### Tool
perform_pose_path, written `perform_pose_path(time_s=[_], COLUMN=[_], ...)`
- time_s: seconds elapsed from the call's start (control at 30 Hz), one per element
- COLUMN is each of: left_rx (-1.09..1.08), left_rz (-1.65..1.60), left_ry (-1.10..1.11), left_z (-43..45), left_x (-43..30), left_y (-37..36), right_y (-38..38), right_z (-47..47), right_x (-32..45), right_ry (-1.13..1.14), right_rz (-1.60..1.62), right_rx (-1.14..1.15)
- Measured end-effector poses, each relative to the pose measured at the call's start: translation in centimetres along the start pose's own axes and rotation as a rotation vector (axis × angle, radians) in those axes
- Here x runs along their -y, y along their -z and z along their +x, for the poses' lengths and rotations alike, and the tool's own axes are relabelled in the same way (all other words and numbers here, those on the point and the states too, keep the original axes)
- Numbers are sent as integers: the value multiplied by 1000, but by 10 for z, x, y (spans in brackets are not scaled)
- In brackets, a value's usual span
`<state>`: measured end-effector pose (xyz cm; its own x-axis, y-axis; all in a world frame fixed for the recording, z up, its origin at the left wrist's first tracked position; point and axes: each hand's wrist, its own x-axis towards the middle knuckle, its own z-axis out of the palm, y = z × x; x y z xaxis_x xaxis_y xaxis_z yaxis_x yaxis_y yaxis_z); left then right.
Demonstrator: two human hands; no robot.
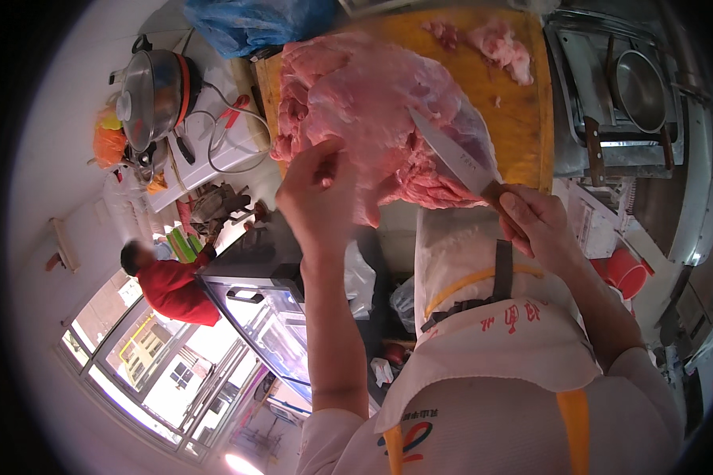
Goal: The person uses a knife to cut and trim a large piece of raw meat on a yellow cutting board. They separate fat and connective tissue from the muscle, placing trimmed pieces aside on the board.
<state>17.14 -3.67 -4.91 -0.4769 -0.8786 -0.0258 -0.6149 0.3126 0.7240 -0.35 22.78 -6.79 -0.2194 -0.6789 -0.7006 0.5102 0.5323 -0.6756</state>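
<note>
A large slab of raw pork lies on a yellow cutting board, its lower side hanging past the front edge. My right hand grips the brown handle of a knife. The blade points up and left over the meat, its tip at the middle of the slab. My left hand is held above the slab's lower left part, fingers curled and blurred. Whether anything is pinched between them cannot be made out. Small trimmings of meat and fat sit at the board's upper right.
Right of the board, a metal sink holds a cleaver and a steel pan. A blue plastic bag is at the upper left. An electric pot stands on a white surface. Left, a person in red is beside a glass display case.
</note>
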Motion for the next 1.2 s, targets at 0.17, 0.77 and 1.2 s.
perform_pose_path(time_s=[0.17,0.77,1.2], left_rx=[70,124,313], left_rz=[327,428,555], left_ry=[-258,-180,-411], left_z=[11,60,45], left_x=[-6,-7,-7], left_y=[-21,3,-17], right_y=[0,-25,-58], right_z=[0,13,8], right_x=[0,0,2], right_ry=[56,146,179], right_rz=[55,64,198], right_rx=[-14,-16,-173])
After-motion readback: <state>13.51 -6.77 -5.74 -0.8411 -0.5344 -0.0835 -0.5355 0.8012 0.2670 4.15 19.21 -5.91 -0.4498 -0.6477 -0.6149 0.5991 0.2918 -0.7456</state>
